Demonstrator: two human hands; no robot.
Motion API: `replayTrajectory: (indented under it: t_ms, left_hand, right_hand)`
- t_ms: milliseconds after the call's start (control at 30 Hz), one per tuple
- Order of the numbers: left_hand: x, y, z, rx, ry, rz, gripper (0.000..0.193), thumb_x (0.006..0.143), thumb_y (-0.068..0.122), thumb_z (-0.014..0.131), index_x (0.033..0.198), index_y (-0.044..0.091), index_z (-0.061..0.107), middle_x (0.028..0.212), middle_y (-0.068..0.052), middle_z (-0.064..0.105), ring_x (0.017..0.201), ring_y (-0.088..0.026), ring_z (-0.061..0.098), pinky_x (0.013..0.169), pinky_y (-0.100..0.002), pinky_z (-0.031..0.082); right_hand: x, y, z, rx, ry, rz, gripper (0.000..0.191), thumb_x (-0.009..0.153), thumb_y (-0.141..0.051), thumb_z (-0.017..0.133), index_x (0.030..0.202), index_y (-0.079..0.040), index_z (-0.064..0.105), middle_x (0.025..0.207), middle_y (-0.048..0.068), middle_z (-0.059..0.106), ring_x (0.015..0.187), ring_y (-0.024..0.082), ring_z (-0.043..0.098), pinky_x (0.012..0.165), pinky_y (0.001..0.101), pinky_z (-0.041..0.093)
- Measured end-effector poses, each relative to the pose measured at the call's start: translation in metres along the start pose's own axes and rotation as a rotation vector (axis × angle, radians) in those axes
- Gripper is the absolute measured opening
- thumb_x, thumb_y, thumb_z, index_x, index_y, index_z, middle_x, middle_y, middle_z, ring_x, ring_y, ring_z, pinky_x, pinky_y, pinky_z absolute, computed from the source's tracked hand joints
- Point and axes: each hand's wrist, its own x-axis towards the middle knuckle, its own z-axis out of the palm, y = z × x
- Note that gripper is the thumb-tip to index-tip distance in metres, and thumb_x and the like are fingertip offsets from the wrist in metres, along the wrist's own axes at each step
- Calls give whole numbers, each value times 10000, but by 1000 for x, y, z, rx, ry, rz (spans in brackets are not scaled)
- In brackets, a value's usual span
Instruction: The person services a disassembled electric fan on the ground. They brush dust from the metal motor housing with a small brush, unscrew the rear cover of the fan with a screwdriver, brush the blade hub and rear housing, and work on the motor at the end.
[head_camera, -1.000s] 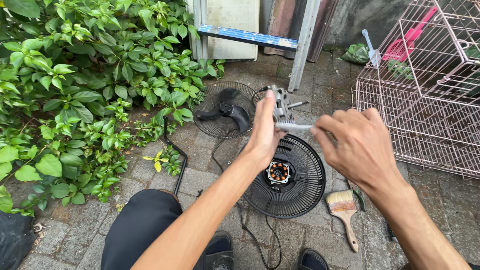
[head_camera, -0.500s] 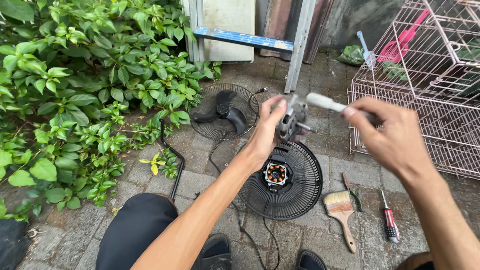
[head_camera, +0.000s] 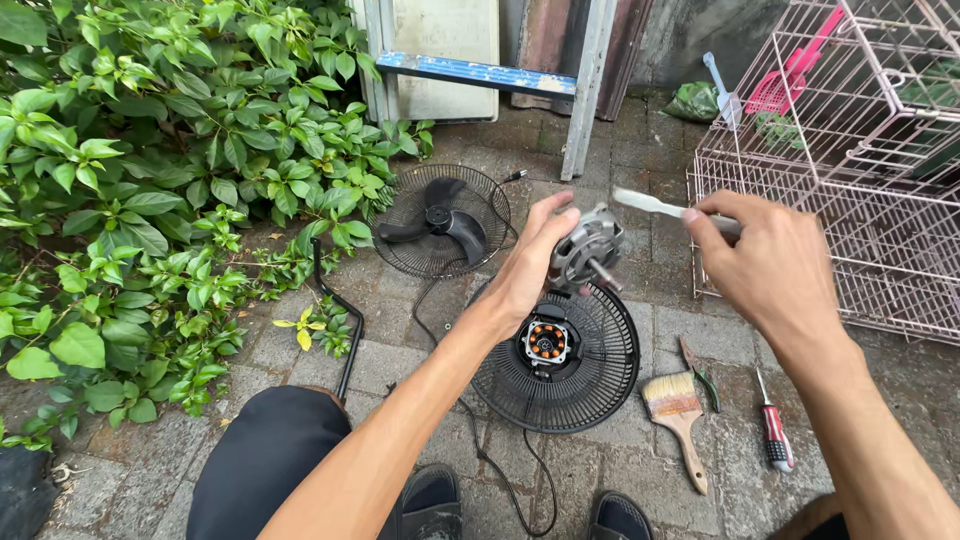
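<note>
A paved backyard: leafy bushes (head_camera: 150, 180), brick paving (head_camera: 300, 350), a wire cage (head_camera: 850, 180), a ladder (head_camera: 585, 90).

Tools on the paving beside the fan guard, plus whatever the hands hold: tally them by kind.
Paintbrush: 1
Red-handled screwdriver: 1
Pliers: 1
Fan motor, in left hand: 1
Pale-handled tool, in right hand: 1
Total: 5

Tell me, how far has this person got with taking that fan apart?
Done, by the look of it: the front grille with blade lies apart on the paving, and the rear grille lies flat with copper windings exposed at its hub. In hand: the left hand holds a metal motor part above it, while the right hand holds a pale tool beside it. Untouched: brush, screwdriver. What remains can't be told.
</note>
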Motion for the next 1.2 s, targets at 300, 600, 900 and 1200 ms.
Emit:
replayTrajectory:
  t_ms: [300,600,900,1200]
  left_hand:
    - [2,0,-5,-142,-55,-50,651,978,505,438,1480,98,358,1149,-158,647,918,-246,696,649,-390,575]
    - [2,4,-6,-108,-16,-27,613,990,498,409,1475,123,395,1137,-143,687,899,-219,711,628,-376,579]
    - [4,9,-15,-297,-116,-53,710,1018,565,273,1256,-1,631,1017,-201,754,838,-278,732,663,-343,560]
    - [5,4,-20,-289,-105,-73,720,1019,572,260,1257,0,626,1020,-224,741,860,-311,738,680,-364,568]
  right_hand:
    - [3,3,1,0,-54,-65,332,971,-377,597,1066,-122,789,677,90,672,499,212,511,509,417,392]
    - [4,8,11,86,-62,-52,340,969,-389,591,1033,-118,787,683,77,667,548,162,498,522,374,376]
    - [6,14,2,302,-58,161,317,1021,-328,601,1021,-67,780,681,78,548,593,141,386,535,349,278]
    - [12,21,-1,-71,-239,66,322,950,-370,606,1063,-145,808,719,95,687,590,216,582,580,413,440]
